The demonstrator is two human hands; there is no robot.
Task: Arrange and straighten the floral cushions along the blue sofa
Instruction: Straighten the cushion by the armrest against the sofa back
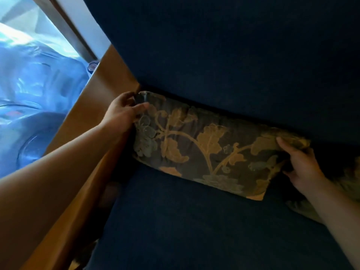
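A dark floral cushion (204,147) with gold leaves and grey-green grape clusters leans against the backrest of the blue sofa (224,55), its lower edge resting on the seat (185,227). My left hand (124,112) grips the cushion's upper left corner beside the wooden armrest. My right hand (303,166) holds its right end, thumb on top and fingers underneath. A second floral cushion (348,184) lies partly hidden behind my right forearm at the right edge.
A brown wooden armrest (91,117) runs diagonally along the sofa's left side. Beyond it lies crumpled blue plastic sheeting (35,94) and a pale window or door frame (78,30) at the top left.
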